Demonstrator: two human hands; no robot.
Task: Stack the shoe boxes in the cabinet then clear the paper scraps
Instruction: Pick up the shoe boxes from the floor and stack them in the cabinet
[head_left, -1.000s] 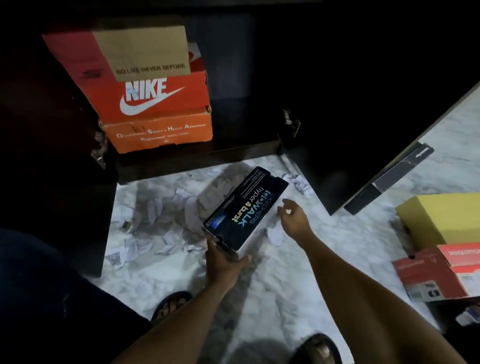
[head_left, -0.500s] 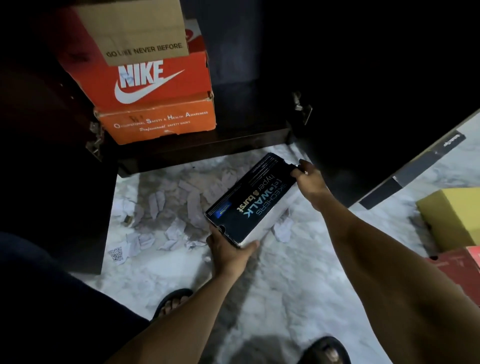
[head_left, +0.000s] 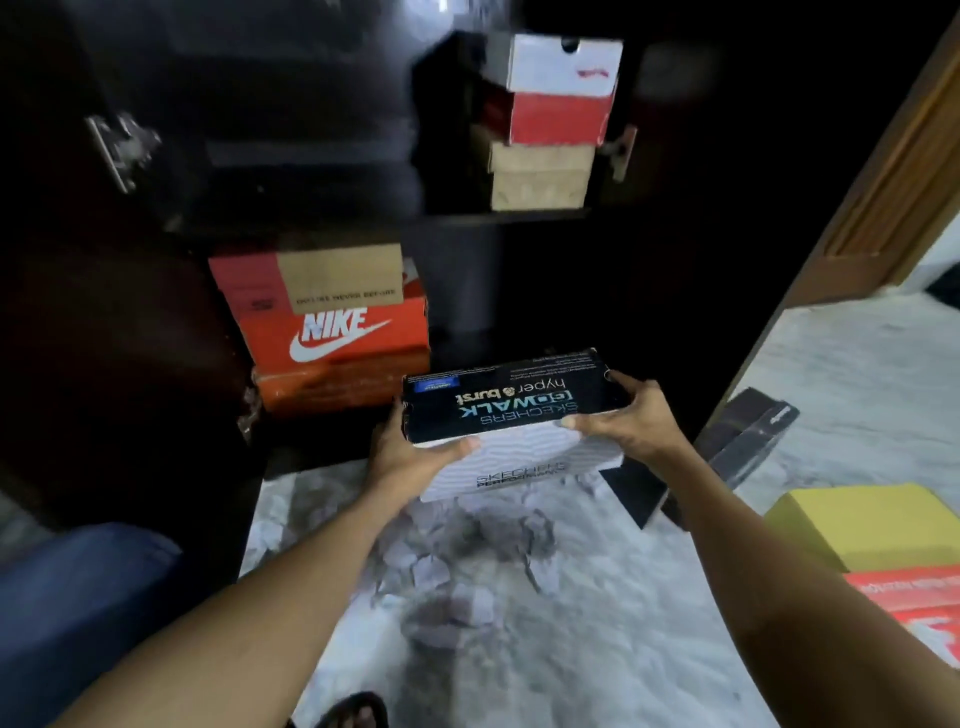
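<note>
Left hand (head_left: 410, 457), right hand (head_left: 636, 423) grasp Skechers box (head_left: 511, 405); Nike stack (head_left: 337, 332) at 10 o'clock shelved; yellow box (head_left: 862, 525), red box (head_left: 909, 597) at 4, scraps (head_left: 467, 577) pending.

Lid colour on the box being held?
The shoe box lid is black with teal, white and orange lettering. Head view.

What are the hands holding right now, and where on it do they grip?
Both hands hold the Skechers shoe box. The left hand grips its left end and the right hand grips its right end, thumbs on the near face.
</note>
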